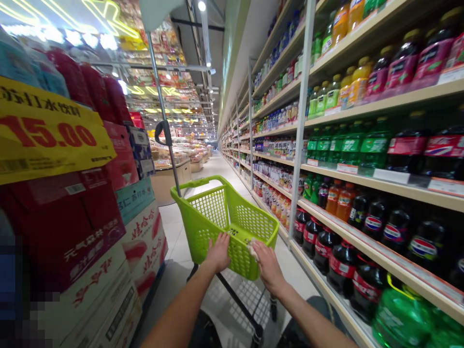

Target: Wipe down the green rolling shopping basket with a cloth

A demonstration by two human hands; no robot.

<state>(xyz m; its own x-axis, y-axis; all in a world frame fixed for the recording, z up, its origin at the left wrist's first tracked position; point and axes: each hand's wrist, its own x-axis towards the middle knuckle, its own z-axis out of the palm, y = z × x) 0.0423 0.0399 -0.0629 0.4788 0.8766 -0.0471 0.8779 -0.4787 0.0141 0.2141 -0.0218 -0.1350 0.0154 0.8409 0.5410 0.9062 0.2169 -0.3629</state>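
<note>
the green cart (197, 239) stands in the middle of the frame, on a pale tiled floor (176, 241). the left hand (218, 253), just below the centre, lies loose with fingers stretched onto the near rim (238, 238), touching without clasping. the right hand (267, 263), a little further right, has its fingers closed on a crumpled white cloth (251, 247), perhaps a tissue, pressed against the same rim.

the basket looks like moulded plastic, so i judge it light, stiff and hard to break, though smooth enough for dry fingers to slide on. the holed walls should give fingertips some bite. the rim seems the soundest place to hold, hands set apart; the thin pole (158, 87) at upper left would likely sway if pulled. the dark legs (237, 304) below probably roll easily, so a light push could shift it. the cloth looks soft and limp, best pinched in a bunch. boxes (61, 217) fill the left of the frame, bottles (377, 140) the right.
</note>
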